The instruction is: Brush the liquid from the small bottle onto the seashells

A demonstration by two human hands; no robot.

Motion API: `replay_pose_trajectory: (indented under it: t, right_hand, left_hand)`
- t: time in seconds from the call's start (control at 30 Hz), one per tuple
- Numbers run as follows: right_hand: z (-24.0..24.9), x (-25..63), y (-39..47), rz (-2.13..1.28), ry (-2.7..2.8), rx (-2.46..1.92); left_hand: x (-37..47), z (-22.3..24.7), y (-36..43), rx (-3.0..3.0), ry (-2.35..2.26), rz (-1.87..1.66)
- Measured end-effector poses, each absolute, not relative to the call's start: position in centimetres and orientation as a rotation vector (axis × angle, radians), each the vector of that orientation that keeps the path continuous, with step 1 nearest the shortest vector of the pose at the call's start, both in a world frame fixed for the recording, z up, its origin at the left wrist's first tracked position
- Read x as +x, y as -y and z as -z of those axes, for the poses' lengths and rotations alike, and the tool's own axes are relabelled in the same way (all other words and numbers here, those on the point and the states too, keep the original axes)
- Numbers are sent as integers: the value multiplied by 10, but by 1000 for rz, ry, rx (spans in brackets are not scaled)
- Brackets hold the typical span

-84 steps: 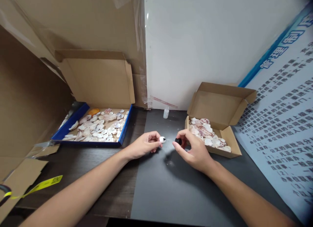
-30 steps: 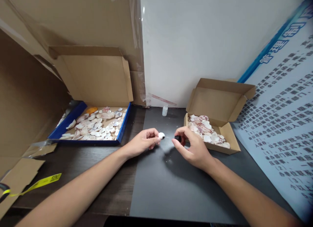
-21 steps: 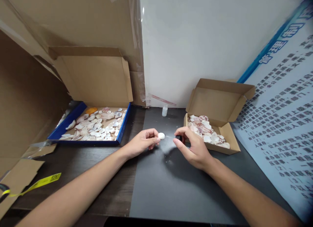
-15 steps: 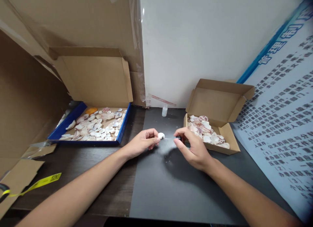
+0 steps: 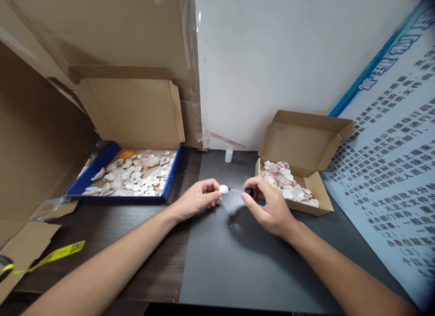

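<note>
The left hand [image 5: 199,198] pinched a small white seashell [image 5: 224,189] above the surface [image 5: 217,266]; it was probably light, stiff and brittle, best held by its edges. The right hand [image 5: 268,205] gripped a black-capped applicator [image 5: 250,192], tip close to it. Beyond stood a translucent bottle [image 5: 229,155]; a blue-sided box [image 5: 166,189] and cardboard box [image 5: 307,207] held loose shells [image 5: 136,182].

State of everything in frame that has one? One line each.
Left hand: closed, pinching the white shell
White shell: held above the dark sheet
Right hand: closed on the black-ended tool
Black-ended tool: thin stem toward the white shell; contact unclear
Blue box: open, shells inside
Brown box: open, shells inside
Small bottle: upright; cap unclear
Dark sheet: flat
</note>
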State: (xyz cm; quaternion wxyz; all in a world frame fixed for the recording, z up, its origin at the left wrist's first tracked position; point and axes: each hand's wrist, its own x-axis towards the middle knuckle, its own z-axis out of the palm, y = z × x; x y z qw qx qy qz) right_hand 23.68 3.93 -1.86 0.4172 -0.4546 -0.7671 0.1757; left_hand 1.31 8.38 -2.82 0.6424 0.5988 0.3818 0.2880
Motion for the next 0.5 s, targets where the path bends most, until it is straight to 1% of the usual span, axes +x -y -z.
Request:
replay_pose_trajectory:
  t: [0.5]
  right_hand:
    - [20, 236, -39, -451, 1926, -1128]
  left_hand:
    - [15, 26, -83, 1274, -836, -672]
